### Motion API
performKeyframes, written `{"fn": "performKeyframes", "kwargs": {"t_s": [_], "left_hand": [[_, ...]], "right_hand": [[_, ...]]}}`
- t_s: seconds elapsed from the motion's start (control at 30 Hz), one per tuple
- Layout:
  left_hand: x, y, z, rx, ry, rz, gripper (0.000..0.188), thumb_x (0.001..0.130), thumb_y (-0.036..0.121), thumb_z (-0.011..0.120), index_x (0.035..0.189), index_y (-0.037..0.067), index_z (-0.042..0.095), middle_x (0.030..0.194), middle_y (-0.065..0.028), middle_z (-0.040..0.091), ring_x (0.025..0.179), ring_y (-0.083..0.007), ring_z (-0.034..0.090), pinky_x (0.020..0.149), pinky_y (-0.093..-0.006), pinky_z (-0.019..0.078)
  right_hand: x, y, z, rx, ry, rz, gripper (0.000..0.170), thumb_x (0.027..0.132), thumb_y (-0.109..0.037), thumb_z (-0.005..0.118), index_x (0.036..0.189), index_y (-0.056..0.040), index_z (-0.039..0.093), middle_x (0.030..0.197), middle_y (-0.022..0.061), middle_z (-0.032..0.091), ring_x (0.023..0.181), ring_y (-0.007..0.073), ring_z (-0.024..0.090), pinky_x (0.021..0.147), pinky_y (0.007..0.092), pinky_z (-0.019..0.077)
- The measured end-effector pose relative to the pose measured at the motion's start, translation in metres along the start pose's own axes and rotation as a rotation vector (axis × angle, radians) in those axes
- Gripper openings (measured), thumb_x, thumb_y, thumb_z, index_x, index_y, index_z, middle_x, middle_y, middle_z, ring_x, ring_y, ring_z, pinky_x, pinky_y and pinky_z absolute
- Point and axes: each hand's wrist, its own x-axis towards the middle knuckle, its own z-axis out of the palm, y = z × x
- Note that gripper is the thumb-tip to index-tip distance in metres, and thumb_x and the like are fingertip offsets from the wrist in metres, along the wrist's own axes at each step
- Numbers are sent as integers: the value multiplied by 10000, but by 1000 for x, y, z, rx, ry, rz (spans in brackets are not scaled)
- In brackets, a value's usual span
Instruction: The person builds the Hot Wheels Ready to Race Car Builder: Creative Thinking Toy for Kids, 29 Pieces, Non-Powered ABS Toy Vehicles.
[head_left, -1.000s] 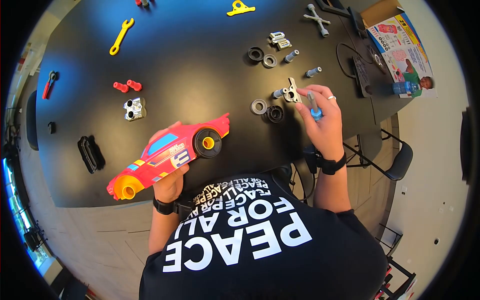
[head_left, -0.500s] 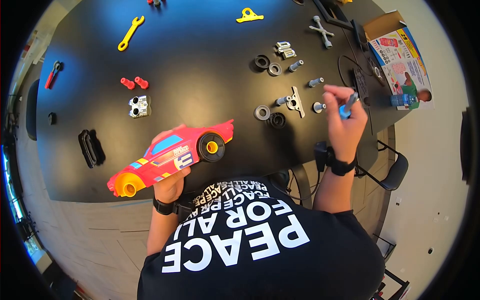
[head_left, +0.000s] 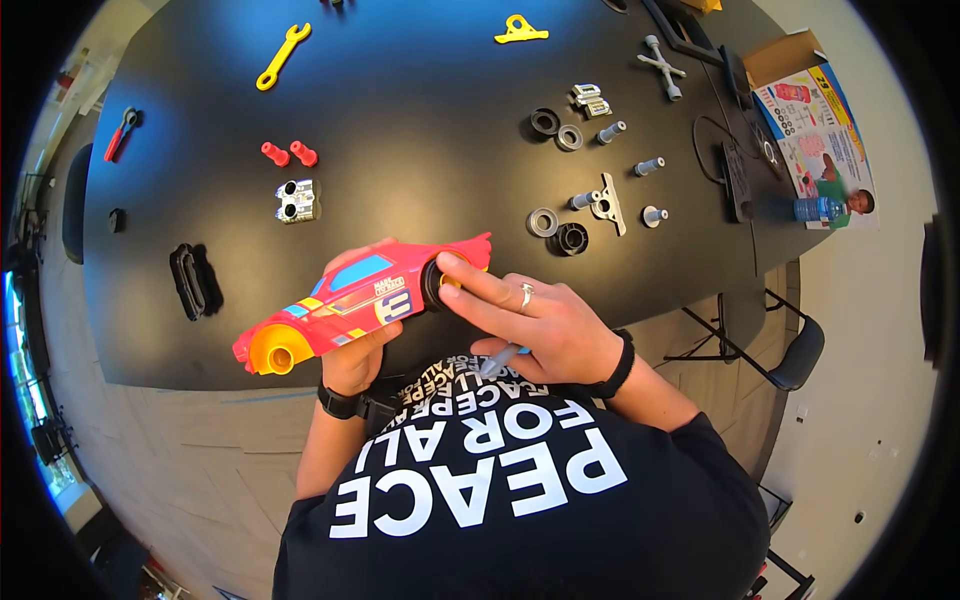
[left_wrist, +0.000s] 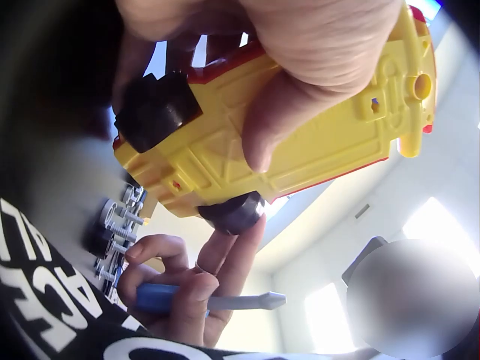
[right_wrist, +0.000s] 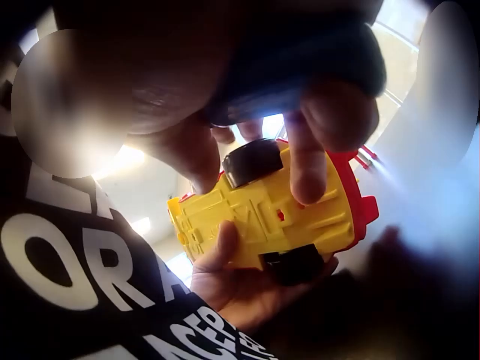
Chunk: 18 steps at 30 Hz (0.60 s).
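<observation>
A red toy race car (head_left: 345,290) is held up over the table's near edge by my left hand (head_left: 352,368). In the left wrist view, the left thumb lies across its yellow underside (left_wrist: 315,142). Two fingers of my right hand (head_left: 548,325) are laid on the black rear wheel (head_left: 433,288) and partly hide it. That same hand grips a toy screwdriver (head_left: 497,362) by its blue handle (left_wrist: 154,298), grey shaft pointing away from the palm. At the car's front, the yellow wheel arch (head_left: 283,352) shows a bare round hub.
Rightward on the black table lie grey bolts (head_left: 650,166), loose rings (head_left: 543,222) and a silver engine-like part (head_left: 592,100). Leftward are red bolts (head_left: 303,153), another silver block (head_left: 297,201) and a black part (head_left: 190,280). A yellow wrench (head_left: 285,57) lies farther back.
The right hand has let go of the silver bracket, which lies on the table, then swung left to the car's rear wheel, keeping the screwdriver. The left hand still holds the car.
</observation>
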Motion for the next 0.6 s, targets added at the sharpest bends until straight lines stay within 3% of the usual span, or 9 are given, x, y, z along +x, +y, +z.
{"fn": "performKeyframes", "kwargs": {"t_s": [0.13,0.2,0.27,0.4,0.43,0.47,0.53,0.57,0.6], "left_hand": [[0,-1,-1,9,-23,18,929,750,26,993,1557,37,532,1623,-212,589,1468,-308,609,1259,-478,475],[0,-2,-3,8,-31,18,928,752,27,993,1557,37,530,1623,-213,588,1471,-311,606,1262,-480,472],[0,-4,-4,12,-34,30,928,760,34,993,1561,41,524,1626,-217,586,1475,-320,604,1268,-488,466],[2,-4,-3,28,-60,21,933,763,42,997,1565,50,521,1633,-227,576,1480,-330,600,1271,-497,465],[3,-5,-5,27,-60,20,931,764,42,997,1565,53,522,1637,-231,571,1480,-333,600,1271,-501,466],[3,-5,-5,27,-59,20,929,765,42,996,1565,56,523,1640,-236,566,1481,-335,599,1271,-505,466],[3,-5,-3,24,-52,17,931,764,46,998,1565,58,524,1640,-239,564,1479,-335,601,1268,-506,470],[3,-5,-3,21,-42,18,932,763,50,1000,1565,59,524,1640,-242,563,1478,-335,602,1265,-506,474],[3,-5,-3,24,-42,21,932,763,50,1000,1565,59,524,1640,-242,563,1478,-335,602,1265,-506,474]], "right_hand": [[-11,6,-13,138,191,17,724,909,-85,854,1592,-71,613,1708,192,537,969,290,760,825,367,629],[-29,19,-30,-25,282,135,404,943,-61,846,1340,-33,780,1364,187,757,972,291,776,794,367,615],[-43,18,-41,-164,368,337,327,941,-31,834,1266,-64,813,1151,137,764,913,268,752,757,366,591],[-62,32,-46,-366,449,524,442,951,-28,819,1383,-115,786,1306,140,708,872,248,692,802,358,571],[-68,34,-47,-241,402,647,494,961,-98,844,1447,-121,756,1507,177,652,1030,319,741,921,379,584],[-68,37,-46,-243,405,651,494,961,-98,844,1447,-121,756,1507,177,652,1030,319,741,921,379,584],[-61,50,-44,-276,368,465,552,946,-199,891,1471,-121,741,1629,215,593,1244,422,722,1045,417,574],[-61,58,-42,-256,333,477,623,918,-282,923,1487,-120,728,1646,243,580,1398,459,648,1138,439,537],[-58,63,-42,-255,336,474,623,918,-282,923,1487,-120,728,1646,243,580,1398,459,648,1138,439,537]]}}
